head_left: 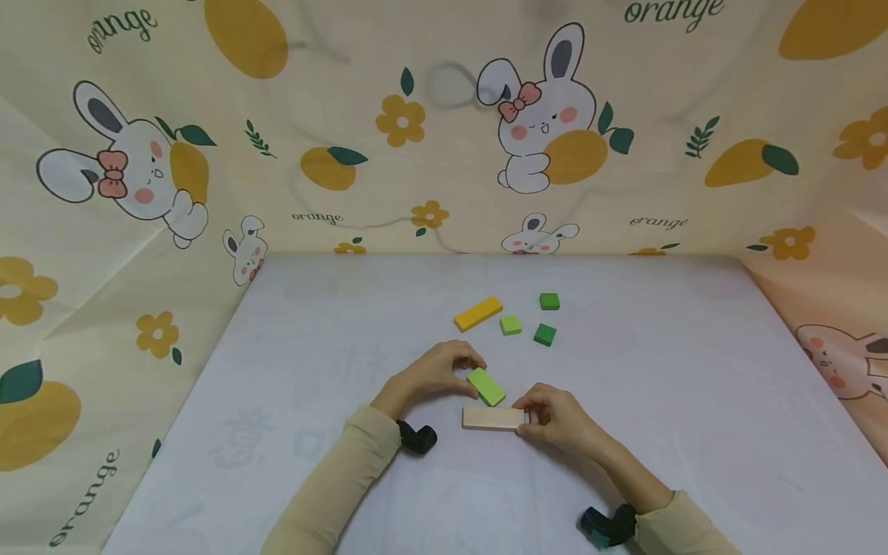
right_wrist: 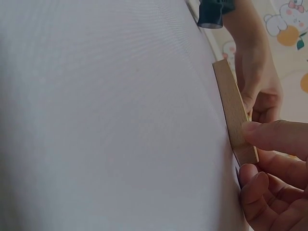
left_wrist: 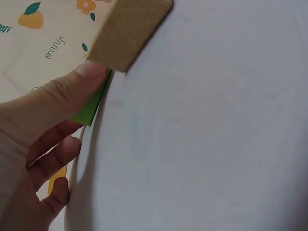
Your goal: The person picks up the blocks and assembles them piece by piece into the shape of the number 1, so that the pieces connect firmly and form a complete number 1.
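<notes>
My left hand [head_left: 440,368] pinches a light green block [head_left: 486,387] at its left end, thumb on the near side and fingers on the far side. Just in front of that block lies a long plain wooden block [head_left: 491,418]. My right hand [head_left: 555,418] grips the wooden block's right end between thumb and fingers. In the right wrist view the wooden block [right_wrist: 232,108] stretches away from my thumb toward the left hand [right_wrist: 260,82]. The left wrist view shows the green block [left_wrist: 91,108] partly hidden behind the left thumb, with the wooden block's end [left_wrist: 126,36] above it.
Beyond the hands lie a yellow-orange long block [head_left: 479,314], a small light green block [head_left: 510,324] and two small darker green blocks, one farther back [head_left: 549,301] and one nearer [head_left: 544,334]. A patterned cloth [head_left: 444,177] rises behind the white table [head_left: 333,308].
</notes>
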Demonstrator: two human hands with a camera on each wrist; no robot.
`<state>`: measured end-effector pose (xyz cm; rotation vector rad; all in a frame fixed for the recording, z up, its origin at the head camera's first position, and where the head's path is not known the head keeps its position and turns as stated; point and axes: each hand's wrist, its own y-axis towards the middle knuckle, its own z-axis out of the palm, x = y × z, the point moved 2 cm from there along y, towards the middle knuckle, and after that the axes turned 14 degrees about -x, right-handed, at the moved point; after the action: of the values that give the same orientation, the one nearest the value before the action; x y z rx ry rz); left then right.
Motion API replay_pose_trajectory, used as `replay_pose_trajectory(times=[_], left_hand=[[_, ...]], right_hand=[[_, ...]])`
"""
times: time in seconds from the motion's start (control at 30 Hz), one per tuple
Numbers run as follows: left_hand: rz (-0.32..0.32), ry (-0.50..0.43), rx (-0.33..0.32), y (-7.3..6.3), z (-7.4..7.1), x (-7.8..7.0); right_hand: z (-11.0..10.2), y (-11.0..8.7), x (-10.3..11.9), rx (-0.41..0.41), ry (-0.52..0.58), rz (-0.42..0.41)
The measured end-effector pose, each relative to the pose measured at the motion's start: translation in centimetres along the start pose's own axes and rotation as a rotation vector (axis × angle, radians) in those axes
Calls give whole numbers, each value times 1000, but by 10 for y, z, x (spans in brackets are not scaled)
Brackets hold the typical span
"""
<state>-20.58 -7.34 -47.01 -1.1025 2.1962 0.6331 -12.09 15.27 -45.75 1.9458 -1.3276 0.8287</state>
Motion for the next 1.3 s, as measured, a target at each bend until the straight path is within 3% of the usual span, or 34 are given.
replay_pose_trajectory(times=[0.37,0.57,0.93,1.13,1.3], left_hand=[[43,-10,65,10,-7,-2],[18,4,137,16,-12,-3],[47,-22,247,27,-12,-1],[43,-42,259,26,-11,-1],[-7,-34,218,22,-10,0]], right_hand=[[-1,0,0,6,10,0],[-1,0,-1,2,12,-9],[0,-1,-2,-4,7,-27],[0,-1,-3,-2,9,-26],[0,-1,-3,-3,7,-27]])
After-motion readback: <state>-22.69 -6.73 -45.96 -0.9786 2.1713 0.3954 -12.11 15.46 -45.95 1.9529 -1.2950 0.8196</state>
